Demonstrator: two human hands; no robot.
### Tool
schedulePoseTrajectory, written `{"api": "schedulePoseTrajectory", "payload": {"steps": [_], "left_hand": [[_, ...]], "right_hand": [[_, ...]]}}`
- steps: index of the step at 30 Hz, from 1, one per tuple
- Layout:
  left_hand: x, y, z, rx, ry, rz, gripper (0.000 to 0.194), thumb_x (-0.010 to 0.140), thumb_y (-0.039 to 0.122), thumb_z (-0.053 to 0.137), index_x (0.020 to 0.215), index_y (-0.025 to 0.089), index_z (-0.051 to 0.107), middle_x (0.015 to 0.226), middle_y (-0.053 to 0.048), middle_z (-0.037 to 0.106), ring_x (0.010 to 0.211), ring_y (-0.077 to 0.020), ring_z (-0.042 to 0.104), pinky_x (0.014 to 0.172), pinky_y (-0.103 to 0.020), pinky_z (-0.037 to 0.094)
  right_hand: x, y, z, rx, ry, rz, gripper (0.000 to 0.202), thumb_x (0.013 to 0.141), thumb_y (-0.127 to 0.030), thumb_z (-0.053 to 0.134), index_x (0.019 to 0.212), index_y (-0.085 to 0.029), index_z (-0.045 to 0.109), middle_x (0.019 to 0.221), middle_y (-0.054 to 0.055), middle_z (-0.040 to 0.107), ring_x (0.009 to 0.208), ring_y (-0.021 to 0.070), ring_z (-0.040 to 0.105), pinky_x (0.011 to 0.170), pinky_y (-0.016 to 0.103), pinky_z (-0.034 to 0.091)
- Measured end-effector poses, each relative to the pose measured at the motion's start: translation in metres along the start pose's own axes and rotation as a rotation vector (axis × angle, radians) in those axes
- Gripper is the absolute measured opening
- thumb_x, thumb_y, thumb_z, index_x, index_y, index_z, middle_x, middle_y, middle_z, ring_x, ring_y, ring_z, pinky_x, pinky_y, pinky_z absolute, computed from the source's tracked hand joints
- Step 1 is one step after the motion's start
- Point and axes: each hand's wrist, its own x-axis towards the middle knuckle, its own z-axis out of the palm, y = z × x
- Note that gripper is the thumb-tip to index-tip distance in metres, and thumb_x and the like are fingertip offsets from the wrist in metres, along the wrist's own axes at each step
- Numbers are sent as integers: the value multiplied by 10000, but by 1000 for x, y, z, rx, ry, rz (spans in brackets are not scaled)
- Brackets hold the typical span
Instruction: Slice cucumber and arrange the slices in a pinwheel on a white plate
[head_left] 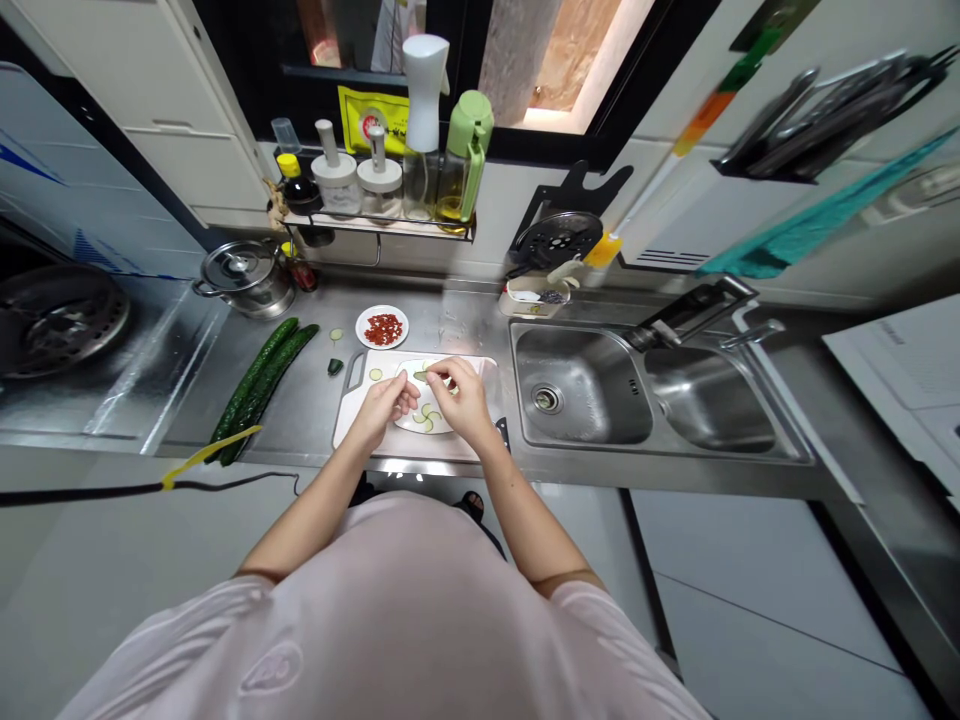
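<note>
Over a white cutting board (352, 420), my right hand (459, 400) pinches a thin green cucumber slice (421, 376) between thumb and fingers. Just left of it, my left hand (386, 405) is held with its fingers curled; whether something small is in them is hidden. Beneath both hands lies a white plate (405, 424) with pale cucumber slices (428, 418) arranged in a curved pattern. One round slice (375, 374) rests on the board's upper left. A knife (502, 432) shows partly at the board's right edge.
Two long cucumbers (262, 385) lie to the left. Behind the board sit a plate of red pieces (382, 328) and a cucumber end (335, 367). A lidded pot (246, 278) stands back left; a double sink (589, 385) is on the right. Bottles fill a wall shelf (397, 224).
</note>
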Motion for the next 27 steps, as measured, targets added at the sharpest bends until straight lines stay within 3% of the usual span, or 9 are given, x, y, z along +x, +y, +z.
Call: {"api": "schedulePoseTrajectory", "payload": {"steps": [5, 9, 17, 27], "left_hand": [[0, 6, 3, -126, -63, -32, 435, 748, 578, 594, 775, 144, 605, 617, -19, 540, 477, -54, 431, 369, -160, 176], [1, 10, 0, -187, -52, 27, 329, 717, 460, 673, 809, 156, 586, 696, -12, 571, 549, -53, 479, 405, -142, 247], [1, 12, -2, -119, 6, 88, 304, 656, 355, 726, 859, 167, 602, 768, -11, 613, 657, -82, 562, 498, -164, 358], [3, 11, -5, -52, 46, 202, 331, 599, 296, 770, 855, 162, 608, 689, 24, 578, 613, -69, 525, 571, -190, 401]], "right_hand": [[-1, -2, -2, -28, -38, -85, 155, 913, -289, 487, 927, -238, 633, 910, 40, 609, 916, 192, 540, 849, 358, 420], [-3, -2, -1, -24, -58, -108, 162, 916, -290, 489, 960, -252, 640, 916, 37, 601, 924, 192, 531, 851, 362, 423], [-5, 1, 0, -30, -59, -103, 148, 902, -285, 513, 960, -255, 646, 918, 36, 598, 935, 193, 534, 853, 365, 421], [-5, -1, 0, -39, -76, -107, 160, 914, -309, 499, 958, -250, 641, 926, 41, 594, 932, 194, 527, 846, 358, 419]]}}
